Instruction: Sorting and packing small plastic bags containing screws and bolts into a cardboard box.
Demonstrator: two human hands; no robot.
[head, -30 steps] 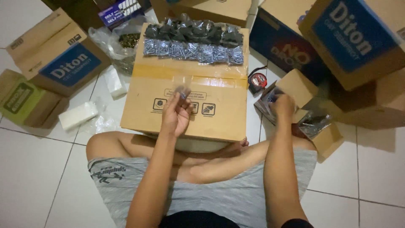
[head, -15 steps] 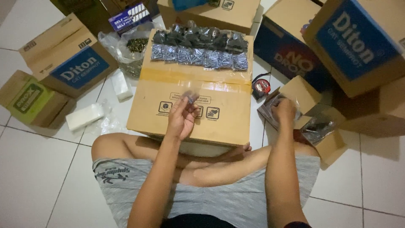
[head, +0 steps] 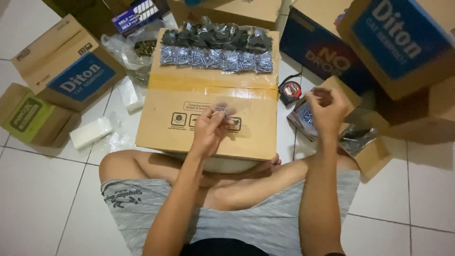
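Observation:
I sit cross-legged on a tiled floor with a large taped cardboard box (head: 208,95) in front of my knees. My left hand (head: 211,130) is over the box's near half, fingers pinched on a small clear plastic bag (head: 222,110) with a few screws in it. My right hand (head: 326,110) is raised above a small open carton (head: 353,128) at my right, fingers closed on something small that I cannot make out. Rows of filled screw packets (head: 218,59) lie along the far end of the big box, dark ones behind silver ones.
A red tape measure (head: 290,89) lies right of the big box. A clear bag of loose screws (head: 137,50), white packets (head: 90,132) and crumpled plastic lie at left. Blue-labelled cartons (head: 71,71) and a green one (head: 26,114) ring the spot; more boxes (head: 398,42) stand at right.
My right hand has lifted out of the small carton and risen above it. My left hand has shifted a little right and lower with the small bag.

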